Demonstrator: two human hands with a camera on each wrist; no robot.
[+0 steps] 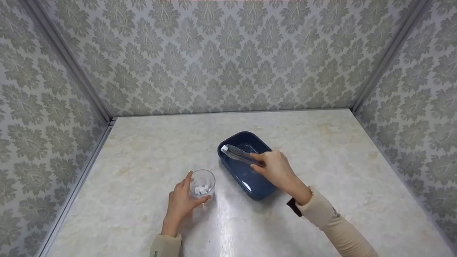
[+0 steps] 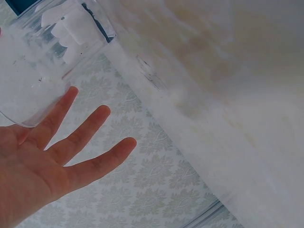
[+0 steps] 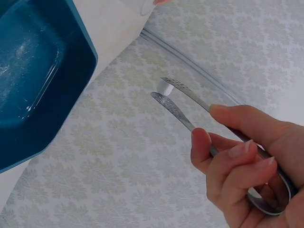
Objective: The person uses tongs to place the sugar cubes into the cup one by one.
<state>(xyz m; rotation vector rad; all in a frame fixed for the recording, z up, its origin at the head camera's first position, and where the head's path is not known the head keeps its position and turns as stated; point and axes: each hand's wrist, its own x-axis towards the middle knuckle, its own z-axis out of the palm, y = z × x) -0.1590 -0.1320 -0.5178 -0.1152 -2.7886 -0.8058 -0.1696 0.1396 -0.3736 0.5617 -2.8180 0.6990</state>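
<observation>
My right hand grips metal tongs, with the handle bend near the palm in the right wrist view. A small white cube is pinched between the tong tips, which are above the far left part of a dark blue basin in the head view. My left hand holds a clear drinking glass between thumb and forefinger, and its other fingers are spread beside it in the left wrist view. Several white cubes lie at the bottom of the glass.
The basin stands to the right of the glass on a pale marbled table. Patterned walls rise behind the table and along both sides, with grey trim at the left edge.
</observation>
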